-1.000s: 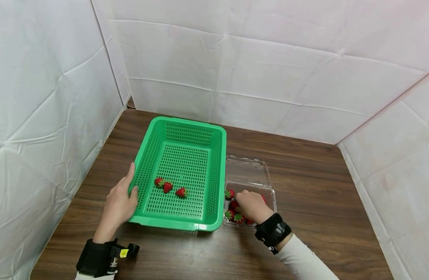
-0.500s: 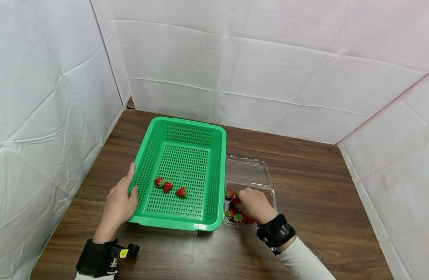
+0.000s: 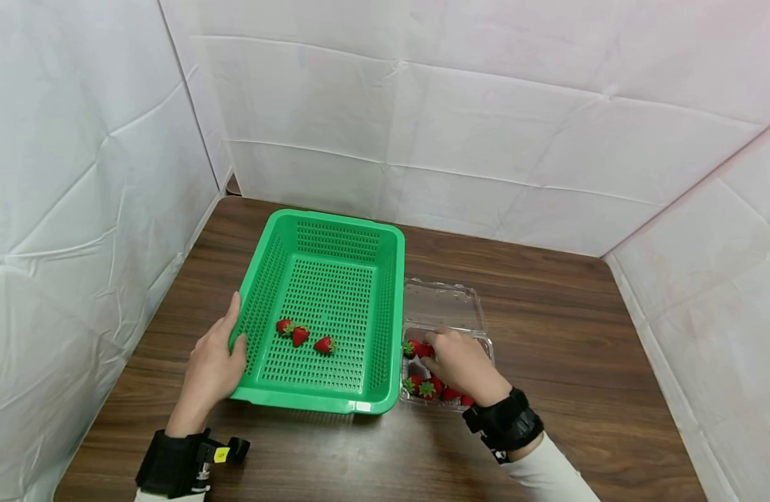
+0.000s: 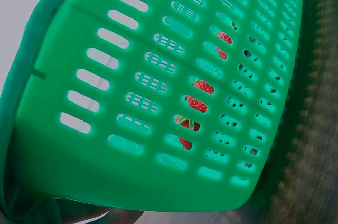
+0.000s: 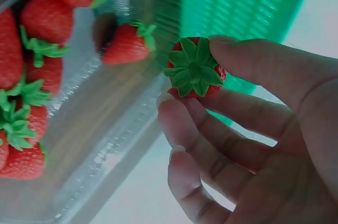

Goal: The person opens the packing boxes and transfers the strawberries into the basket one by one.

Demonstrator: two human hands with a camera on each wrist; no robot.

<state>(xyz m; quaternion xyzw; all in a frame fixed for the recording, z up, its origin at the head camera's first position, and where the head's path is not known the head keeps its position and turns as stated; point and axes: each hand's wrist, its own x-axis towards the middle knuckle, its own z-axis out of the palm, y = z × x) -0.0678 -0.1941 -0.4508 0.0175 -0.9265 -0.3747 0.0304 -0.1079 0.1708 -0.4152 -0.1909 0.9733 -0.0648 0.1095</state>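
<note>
- At the left of centre in the head view, a green perforated basket (image 3: 328,293) rests on the wood-grain table (image 3: 548,335). Three strawberries (image 3: 300,336) lie on its floor, between 6 and 9 o'clock: two touching, the third just beside them.
- Head view, basket's 8 o'clock: the left hand (image 3: 212,359) holds the side wall, thumb over the rim, fingers along the outside.
- Head view, between 3 and 4 o'clock of the basket: a clear plastic clamshell (image 3: 418,368), its lid (image 3: 444,307) laid back toward 12 o'clock. Further strawberries lie along its 6 o'clock edge. The right hand (image 3: 463,362) is over the clamshell; its grip is mostly hidden from above.
- Left wrist view: the basket's slotted outer wall fills most of the frame, with red fruit visible through the slots. Part of the hand shows dark at 7 o'clock; its grip cannot be told here.
- Right wrist view: thumb and fingers pinch one held strawberry (image 5: 195,68), its green calyx facing the camera. A lone strawberry (image 5: 127,47) lies near it toward 10 o'clock, apart from the clustered fruit between 8 and 11 o'clock. The basket's wall shows at 12 o'clock.
</note>
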